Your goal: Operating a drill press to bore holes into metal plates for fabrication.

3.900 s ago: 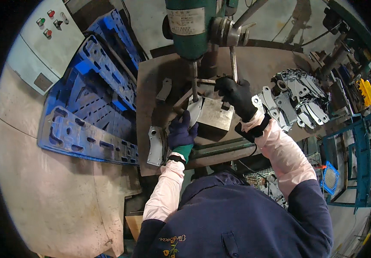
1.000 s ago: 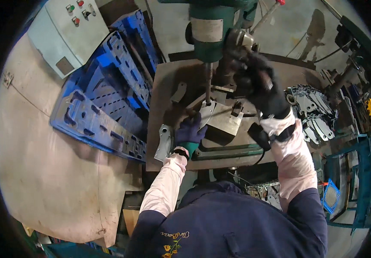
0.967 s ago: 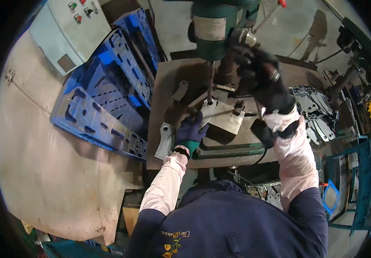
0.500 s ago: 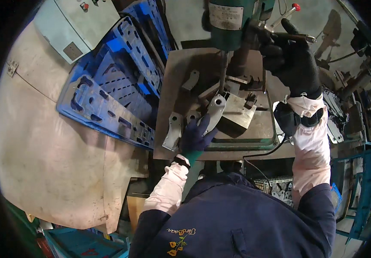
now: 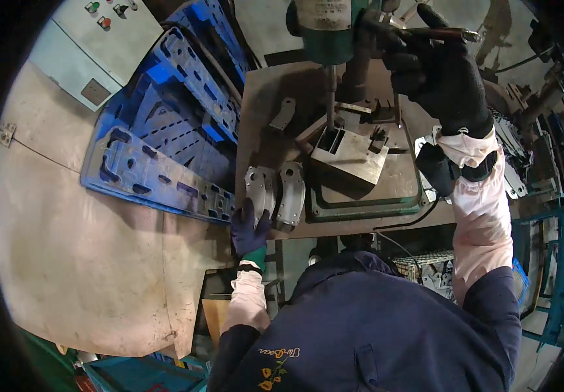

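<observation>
My left hand (image 5: 250, 230), in a dark glove with a green cuff, has its fingers around the lower end of a curved grey metal plate (image 5: 260, 186) with a hole near its top. Right beside that plate lies a similar curved metal plate (image 5: 291, 194). My black-gloved right hand (image 5: 435, 81) is closed on a feed lever (image 5: 448, 34) of the green drill press (image 5: 327, 39). Under the spindle (image 5: 331, 98), a blocky steel fixture (image 5: 354, 155) stands on the machine base, with no plate visible on it.
A smaller curved piece (image 5: 284, 114) lies at the worktable's far left. Blue plastic pallets (image 5: 157, 173) stand left of the table, below a grey control box (image 5: 95, 49). A wire basket of metal parts (image 5: 435, 268) sits below the front edge. More plates (image 5: 514, 176) lie at right.
My left hand has carried a plate from the fixture to the left side of the table. My right hand remains on the lever. The view has shifted slightly.
</observation>
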A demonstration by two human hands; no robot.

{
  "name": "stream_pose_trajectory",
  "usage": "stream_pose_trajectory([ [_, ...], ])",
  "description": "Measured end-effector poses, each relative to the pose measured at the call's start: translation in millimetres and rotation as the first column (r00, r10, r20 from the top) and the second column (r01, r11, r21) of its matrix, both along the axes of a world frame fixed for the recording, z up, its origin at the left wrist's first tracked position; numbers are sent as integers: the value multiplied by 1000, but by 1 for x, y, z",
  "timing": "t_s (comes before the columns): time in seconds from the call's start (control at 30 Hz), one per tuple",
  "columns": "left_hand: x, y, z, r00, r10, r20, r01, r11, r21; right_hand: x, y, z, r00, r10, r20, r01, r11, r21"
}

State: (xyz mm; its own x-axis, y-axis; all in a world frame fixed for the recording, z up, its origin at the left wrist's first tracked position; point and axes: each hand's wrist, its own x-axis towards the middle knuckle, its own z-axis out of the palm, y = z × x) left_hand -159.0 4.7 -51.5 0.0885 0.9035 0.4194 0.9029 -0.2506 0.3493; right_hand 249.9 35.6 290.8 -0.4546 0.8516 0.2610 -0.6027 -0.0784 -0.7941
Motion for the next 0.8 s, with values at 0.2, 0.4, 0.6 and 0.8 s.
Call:
stream_pose_trajectory([
  [0.2,3,12,-27,998,-53,13,54,996,-72,-4,-5,3,992,-116,-39,111,987,-114],
  [0.4,4,15,-36,999,-27,-28,20,975,-220,-1,-16,-2,940,-327,94,339,927,-160],
  [0.6,11,14,-41,995,58,-85,-85,927,-366,81,-35,-79,552,-493,672,515,836,190],
  [0.8,15,12,-28,991,123,51,-94,918,-385,227,-86,-239,513,-515,687,783,608,-129],
])
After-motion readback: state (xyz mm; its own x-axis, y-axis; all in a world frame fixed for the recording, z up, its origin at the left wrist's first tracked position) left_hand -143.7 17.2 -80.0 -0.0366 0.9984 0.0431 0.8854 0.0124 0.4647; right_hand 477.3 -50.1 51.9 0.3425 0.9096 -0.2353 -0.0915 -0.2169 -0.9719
